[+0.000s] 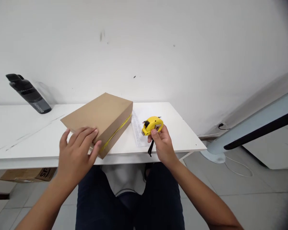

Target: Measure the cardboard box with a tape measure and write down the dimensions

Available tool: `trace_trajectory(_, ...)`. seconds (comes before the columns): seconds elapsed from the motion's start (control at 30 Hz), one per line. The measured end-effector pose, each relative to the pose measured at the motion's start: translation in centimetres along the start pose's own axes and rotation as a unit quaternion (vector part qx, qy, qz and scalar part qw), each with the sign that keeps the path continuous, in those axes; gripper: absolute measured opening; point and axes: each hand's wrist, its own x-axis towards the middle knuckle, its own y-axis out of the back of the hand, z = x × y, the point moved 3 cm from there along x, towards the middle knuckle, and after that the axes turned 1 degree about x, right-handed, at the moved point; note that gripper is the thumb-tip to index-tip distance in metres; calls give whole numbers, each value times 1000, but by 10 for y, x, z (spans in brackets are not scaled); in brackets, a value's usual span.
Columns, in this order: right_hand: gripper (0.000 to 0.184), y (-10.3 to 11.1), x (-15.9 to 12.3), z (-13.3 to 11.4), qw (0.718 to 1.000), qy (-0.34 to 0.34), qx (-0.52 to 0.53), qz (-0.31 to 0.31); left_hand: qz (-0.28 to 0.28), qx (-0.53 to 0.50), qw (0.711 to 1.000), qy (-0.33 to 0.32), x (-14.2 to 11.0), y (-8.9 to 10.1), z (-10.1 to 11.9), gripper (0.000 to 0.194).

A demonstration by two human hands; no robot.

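Note:
A brown cardboard box (pixel 99 110) rests on the white table, its near corner reaching the front edge. A thin yellow strip (pixel 116 131) runs lengthwise along its right side; I cannot tell what it is. My left hand (pixel 78 150) grips the box's near end, fingers over the top and thumb against the side. Between the thumb and fingers of my right hand (pixel 162 142) is a yellow tape measure (pixel 153 125), held above the table to the right of the box. Its metal hook sits at the mouth, and a black wrist strap (pixel 151 148) dangles below.
Printed paper (pixel 138 134) lies under the tape measure, with a pen partly hidden behind it. A black bottle (pixel 30 94) stands on the table (pixel 33 137) at left. Another carton (pixel 28 174) is below. A pale blue column (pixel 256 127) rises from the floor at right.

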Motion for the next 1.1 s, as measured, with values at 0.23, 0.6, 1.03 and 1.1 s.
trace_trajectory(0.23, 48, -38, 23, -9, 998, 55, -11, -30, -40, -35, 997, 63, -47, 10, -86, 49)
trace_trajectory(0.6, 52, -126, -13, -7, 978, -61, 72, -183, 83, -50, 993, -69, -11, 23, -7, 62)
trace_trajectory(1.03, 46, -55, 66, -17, 995, 18, 15, -94, 154, 67, 985, -46, -36, 19, -102, 42)
trace_trajectory(1.1, 48, -37, 88, -10, 997, 11, 14, -79, 142, 73, 987, -9, -48, 12, -131, 37)
